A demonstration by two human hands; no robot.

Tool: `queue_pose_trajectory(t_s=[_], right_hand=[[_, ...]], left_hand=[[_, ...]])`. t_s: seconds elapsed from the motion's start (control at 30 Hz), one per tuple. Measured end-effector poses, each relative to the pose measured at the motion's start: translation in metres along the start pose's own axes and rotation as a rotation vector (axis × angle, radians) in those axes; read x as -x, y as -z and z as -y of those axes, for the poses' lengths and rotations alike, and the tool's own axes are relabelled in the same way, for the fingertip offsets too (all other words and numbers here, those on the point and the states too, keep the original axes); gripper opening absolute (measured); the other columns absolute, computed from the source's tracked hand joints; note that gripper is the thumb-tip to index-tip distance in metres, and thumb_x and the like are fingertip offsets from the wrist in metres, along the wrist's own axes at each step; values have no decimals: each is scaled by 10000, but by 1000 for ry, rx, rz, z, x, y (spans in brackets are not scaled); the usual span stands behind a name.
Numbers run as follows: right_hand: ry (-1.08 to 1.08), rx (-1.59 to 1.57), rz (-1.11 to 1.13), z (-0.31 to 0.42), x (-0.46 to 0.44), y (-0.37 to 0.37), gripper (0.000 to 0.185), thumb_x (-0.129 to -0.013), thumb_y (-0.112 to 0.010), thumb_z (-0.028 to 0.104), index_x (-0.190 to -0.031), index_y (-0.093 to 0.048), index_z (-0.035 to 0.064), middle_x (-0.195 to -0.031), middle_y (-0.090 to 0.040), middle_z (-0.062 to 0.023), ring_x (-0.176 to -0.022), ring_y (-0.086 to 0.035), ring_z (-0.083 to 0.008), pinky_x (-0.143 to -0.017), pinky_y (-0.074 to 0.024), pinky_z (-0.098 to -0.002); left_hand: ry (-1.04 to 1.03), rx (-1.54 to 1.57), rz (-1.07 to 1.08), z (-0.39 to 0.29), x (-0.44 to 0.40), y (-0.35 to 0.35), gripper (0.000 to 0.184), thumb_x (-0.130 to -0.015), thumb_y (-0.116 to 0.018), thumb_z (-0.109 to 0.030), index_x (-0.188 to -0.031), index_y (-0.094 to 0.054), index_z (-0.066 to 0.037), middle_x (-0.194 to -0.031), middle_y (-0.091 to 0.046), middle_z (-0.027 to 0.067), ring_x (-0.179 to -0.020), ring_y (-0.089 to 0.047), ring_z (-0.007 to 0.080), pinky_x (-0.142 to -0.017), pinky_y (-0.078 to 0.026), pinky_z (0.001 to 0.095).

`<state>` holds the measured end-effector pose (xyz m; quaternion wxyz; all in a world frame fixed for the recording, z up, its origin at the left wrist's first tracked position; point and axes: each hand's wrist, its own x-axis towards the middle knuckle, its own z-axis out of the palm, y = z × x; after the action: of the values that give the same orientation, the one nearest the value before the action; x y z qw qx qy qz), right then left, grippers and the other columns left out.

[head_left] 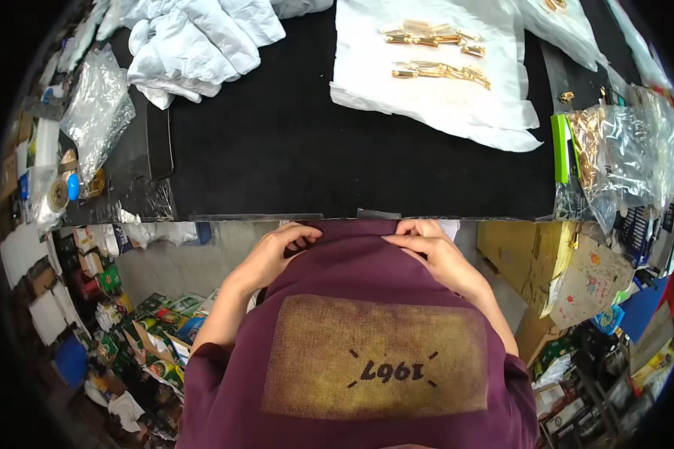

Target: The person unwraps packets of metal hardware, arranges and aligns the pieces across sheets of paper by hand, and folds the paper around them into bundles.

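Note:
The hem of a maroon shirt [352, 229], worn on my own body, is stretched out just below the table's front edge. At its left corner my left hand [273, 256] has its fingers curled closed on the cloth. My right hand [438, 254] pinches the hem on the other side between thumb and fingers. Beyond the hands, on the black tabletop [337, 165], a white sheet [434, 108] bears rows of small gold-coloured metal pieces [442, 71]. Neither hand touches them. Part of the fingertips is hidden by the cloth.
Crumpled white wrappings [195, 52] lie at the back left, with a dark flat phone-like object [159, 142] near them. Clear plastic bags [625, 157] and a green strip [560, 148] are at the right. A cardboard box [517, 258] and cluttered packages [161, 322] stand below.

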<state>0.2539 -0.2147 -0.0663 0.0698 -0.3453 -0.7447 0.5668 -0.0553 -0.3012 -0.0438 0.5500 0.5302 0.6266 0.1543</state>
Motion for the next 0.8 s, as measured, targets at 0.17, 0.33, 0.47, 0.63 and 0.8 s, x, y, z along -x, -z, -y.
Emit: queue_pose_trajectory(t_s=[0.17, 0.33, 0.47, 0.63, 0.8], right_hand=[[73, -189, 289, 55, -23, 4, 331, -1020, -510, 246, -1263, -599, 38, -1367, -534, -147, -1285, -475, -299, -1077, -383, -385], [-87, -385, 469, 119, -31, 4, 388, -1051, -448, 307, -1310, -545, 36, -1421, -493, -183, -1404, -373, -302, -1148, -321, -395], [-135, -208, 385, 189, -29, -6, 386, -1046, -465, 322, -1251, -593, 22, -1361, -566, -183, -1295, -513, -290, -1056, -423, -382], [-617, -267, 135, 259, -42, -53, 261, -1015, -560, 200, -1157, -645, -2, -1112, -688, -90, -971, -645, -161, -869, -508, -288], [-411, -154, 22, 305, -76, -97, 159, -897, -678, 48, -1050, -675, 6, -850, -647, -1, -714, -552, -78, -701, -483, -225]], left_hand=[[36, -89, 82, -19, 11, 33, 322, -823, -692, -14, -1135, -637, -70, -1093, -669, 109, -948, -664, 265, -820, -539, 363], [10, -89, 93, -41, 39, 61, 299, -815, -697, -15, -1104, -643, -65, -1053, -682, 119, -936, -680, 283, -816, -548, 374], [-118, -43, -54, -41, 89, 95, 210, -828, -704, -33, -1031, -659, -58, -1018, -693, 114, -893, -688, 288, -771, -554, 372], [29, 87, -111, -11, 169, 157, 139, -873, -693, -62, -1011, -694, -79, -1026, -697, 108, -857, -694, 289, -739, -558, 356], [314, -68, -182, 26, 253, 211, 181, -895, -683, -73, -1076, -690, -72, -1020, -701, 111, -865, -696, 257, -770, -551, 334]])
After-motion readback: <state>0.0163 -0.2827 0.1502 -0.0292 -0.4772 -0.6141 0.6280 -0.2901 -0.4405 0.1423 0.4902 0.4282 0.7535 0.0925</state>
